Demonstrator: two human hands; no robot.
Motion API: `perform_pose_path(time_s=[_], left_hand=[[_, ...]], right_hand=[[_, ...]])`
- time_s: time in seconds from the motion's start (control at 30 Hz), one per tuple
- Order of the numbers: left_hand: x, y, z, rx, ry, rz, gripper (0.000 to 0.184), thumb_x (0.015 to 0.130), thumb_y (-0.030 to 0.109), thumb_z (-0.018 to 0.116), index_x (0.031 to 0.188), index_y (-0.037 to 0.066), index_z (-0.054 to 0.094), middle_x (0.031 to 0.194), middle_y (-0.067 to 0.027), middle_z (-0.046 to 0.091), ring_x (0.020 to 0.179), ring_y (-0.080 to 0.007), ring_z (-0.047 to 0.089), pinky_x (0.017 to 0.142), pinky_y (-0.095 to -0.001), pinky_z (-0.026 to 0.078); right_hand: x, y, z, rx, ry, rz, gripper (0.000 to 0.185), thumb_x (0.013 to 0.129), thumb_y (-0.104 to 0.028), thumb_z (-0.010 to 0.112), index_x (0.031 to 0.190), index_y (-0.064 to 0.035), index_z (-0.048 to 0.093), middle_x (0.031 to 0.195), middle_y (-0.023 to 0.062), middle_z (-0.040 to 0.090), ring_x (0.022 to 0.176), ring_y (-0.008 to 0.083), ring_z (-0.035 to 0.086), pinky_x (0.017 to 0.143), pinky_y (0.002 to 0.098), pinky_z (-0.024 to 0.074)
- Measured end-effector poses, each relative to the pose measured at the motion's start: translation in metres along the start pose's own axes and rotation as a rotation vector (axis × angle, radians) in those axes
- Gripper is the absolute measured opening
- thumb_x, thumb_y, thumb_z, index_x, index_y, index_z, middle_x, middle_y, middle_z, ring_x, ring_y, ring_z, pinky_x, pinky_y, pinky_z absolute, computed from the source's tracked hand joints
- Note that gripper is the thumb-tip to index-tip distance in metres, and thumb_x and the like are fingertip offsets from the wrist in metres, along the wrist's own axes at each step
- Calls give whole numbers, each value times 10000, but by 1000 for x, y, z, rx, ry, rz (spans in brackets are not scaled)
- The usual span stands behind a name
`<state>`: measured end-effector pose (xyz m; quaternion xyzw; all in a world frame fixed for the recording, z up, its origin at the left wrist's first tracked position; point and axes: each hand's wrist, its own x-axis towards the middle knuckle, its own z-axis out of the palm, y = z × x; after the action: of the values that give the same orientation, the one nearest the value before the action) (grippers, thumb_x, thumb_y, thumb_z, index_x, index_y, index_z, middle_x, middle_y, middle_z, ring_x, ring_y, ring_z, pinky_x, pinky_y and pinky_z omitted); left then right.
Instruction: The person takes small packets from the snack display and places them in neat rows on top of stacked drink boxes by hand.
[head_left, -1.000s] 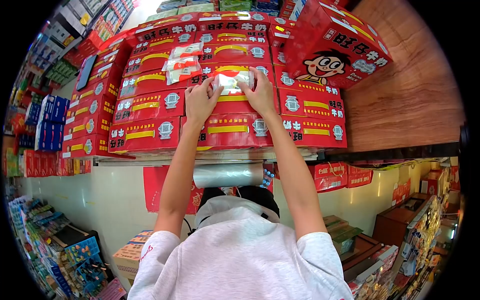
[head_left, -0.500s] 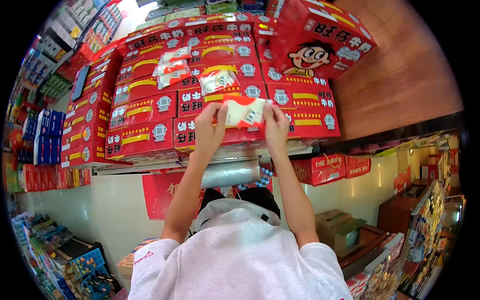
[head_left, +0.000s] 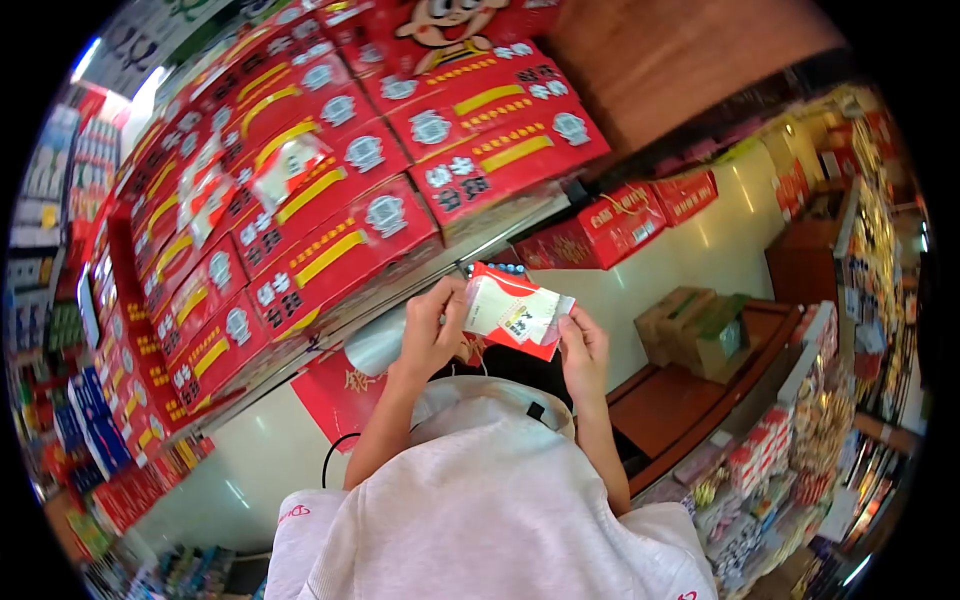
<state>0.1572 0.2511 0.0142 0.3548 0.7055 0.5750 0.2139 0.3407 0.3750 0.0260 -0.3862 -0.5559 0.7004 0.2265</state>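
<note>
Clear of the boxes [head_left: 330,257], your left hand [head_left: 431,325] pinches one end of the packet [head_left: 512,309] and your right hand [head_left: 586,358] pinches the other. It's up in front of you, so your fingers alone seem to bear it.

Tilted red-and-white packet [head_left: 514,309], between hands [head_left: 434,322]
</note>
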Motion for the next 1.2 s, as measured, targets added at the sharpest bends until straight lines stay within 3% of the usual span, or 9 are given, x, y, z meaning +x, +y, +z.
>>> perform_pose_path(time_s=[0.13, 0.27, 0.47, 0.7, 0.97, 1.2], left_hand=[[9, 12, 25, -30, -65, 17, 114, 926, 23, 493, 943, -30, 592, 584, -88, 481, 496, -132, 436, 492, -306, 362], [9, 26, 60, 0, -131, -47, 135, 929, 33, 470, 944, -32, 587, 579, -77, 485, 498, -123, 444, 491, -301, 362], [-1, 45, 127, 66, -166, -48, 138, 930, 56, 464, 912, -20, 578, 575, -128, 503, 503, -156, 502, 499, -331, 392], [-7, 73, 214, 211, -307, 44, 164, 915, 75, 419, 867, -29, 537, 608, -221, 502, 493, -301, 510, 507, -404, 397], [-27, 95, 314, 223, -487, 67, 149, 909, 55, 398, 814, -21, 484, 598, -209, 455, 493, -292, 475, 513, -424, 374], [-47, 113, 397, 215, -592, 98, 153, 902, 56, 391, 826, -20, 501, 616, -197, 459, 510, -269, 471, 528, -413, 377]], right_hand=[[-11, 7, -22, -23, 52, -59, 217, 1000, -141, 499, 1052, 16, 639, 879, -24, 604, 826, 42, 508, 750, 216, 409], [-19, -2, -44, 43, 184, -142, 294, 1020, -90, 448, 1238, 50, 588, 998, 23, 638, 871, 61, 564, 773, 204, 442], [-28, -1, -104, -172, 328, -289, 316, 1031, -103, 421, 1275, 21, 579, 927, 8, 623, 809, 63, 535, 724, 209, 433], [-59, -7, -192, -236, 395, -219, 298, 1023, -73, 411, 1249, 13, 586, 801, 17, 575, 707, 60, 490, 638, 237, 418], [-83, 24, -276, 132, 602, -247, 56, 995, 1, 436, 1037, 6, 473, 911, 83, 632, 804, 70, 549, 705, 228, 454], [-111, 37, -346, 254, 740, -281, 32, 989, 2, 458, 1007, -2, 484, 924, 72, 626, 813, 60, 553, 707, 223, 452]])
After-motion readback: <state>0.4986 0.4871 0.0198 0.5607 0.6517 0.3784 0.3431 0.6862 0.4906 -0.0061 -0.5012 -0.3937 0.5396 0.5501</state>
